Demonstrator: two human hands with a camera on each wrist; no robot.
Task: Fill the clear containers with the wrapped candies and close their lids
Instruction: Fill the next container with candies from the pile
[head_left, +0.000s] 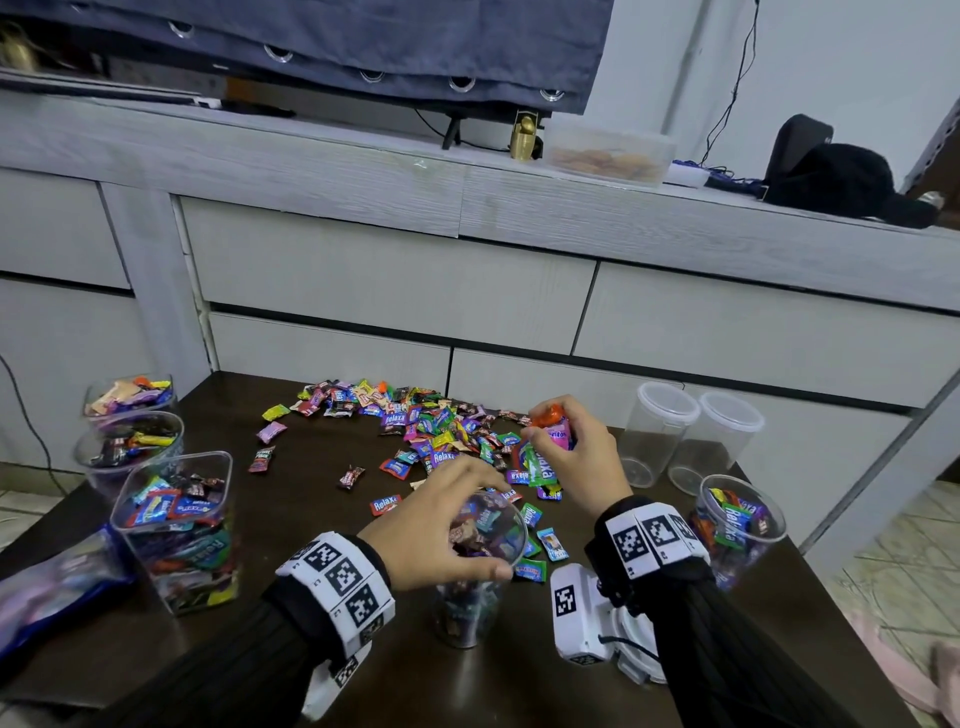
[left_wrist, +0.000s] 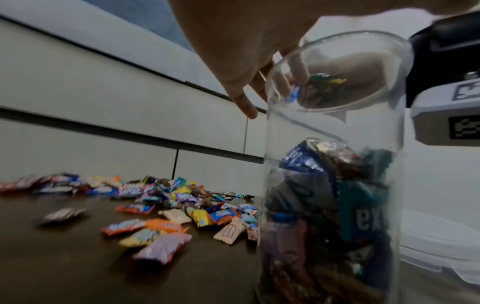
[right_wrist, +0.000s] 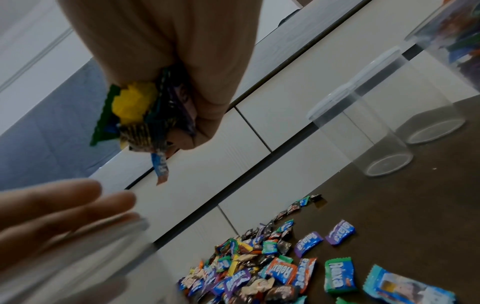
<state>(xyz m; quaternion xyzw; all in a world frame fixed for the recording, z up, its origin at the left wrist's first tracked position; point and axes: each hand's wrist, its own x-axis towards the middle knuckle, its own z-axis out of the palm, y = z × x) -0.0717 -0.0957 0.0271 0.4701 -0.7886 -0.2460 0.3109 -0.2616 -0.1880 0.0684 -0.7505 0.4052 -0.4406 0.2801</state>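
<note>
Candy-filled round clear container (head_left: 475, 561), lower centre of the head view: left hand (head_left: 441, 525) grips its rim; right hand (head_left: 576, 452) clutches a fistful of wrapped candies (head_left: 540, 457).

We face a pale wood-grain drawer unit (head_left: 395, 291) behind the dark tabletop (head_left: 291, 519), a white wall (head_left: 857, 62), and perhaps tiled floor (head_left: 904, 545).

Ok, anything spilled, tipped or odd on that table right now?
Nothing stands out. The loose candies are the working pile, not a spill. The left hand grips the upright round container; the right hand holds a bunch of candies.
</note>
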